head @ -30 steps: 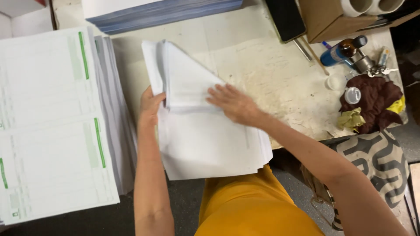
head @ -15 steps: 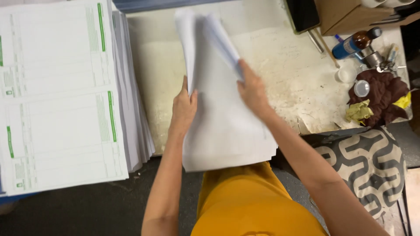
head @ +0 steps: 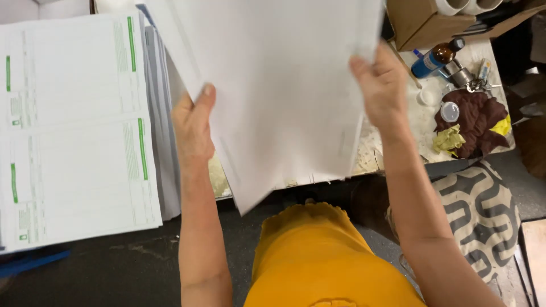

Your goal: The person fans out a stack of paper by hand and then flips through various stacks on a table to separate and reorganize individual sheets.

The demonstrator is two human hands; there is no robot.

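A thick stack of blank white paper sheets (head: 278, 91) is lifted off the worn table and held up close to the camera, filling the upper middle of the head view. My left hand (head: 193, 128) grips its left edge with the thumb on top. My right hand (head: 382, 85) grips the right edge near the top corner. The sheets hide most of the table (head: 369, 159) beneath them.
A tall pile of printed forms with green bars (head: 74, 131) lies to the left. At right sit a brown cloth (head: 472, 119), a yellow rag (head: 448, 139), a small lidded cup (head: 450, 111), a brown bottle (head: 441, 54) and a cardboard box (head: 424, 20). A patterned bag (head: 483, 210) lies lower right.
Both hands have raised the paper stack from the table up toward the camera. The hands shifted from lying on the sheets to gripping its side edges.
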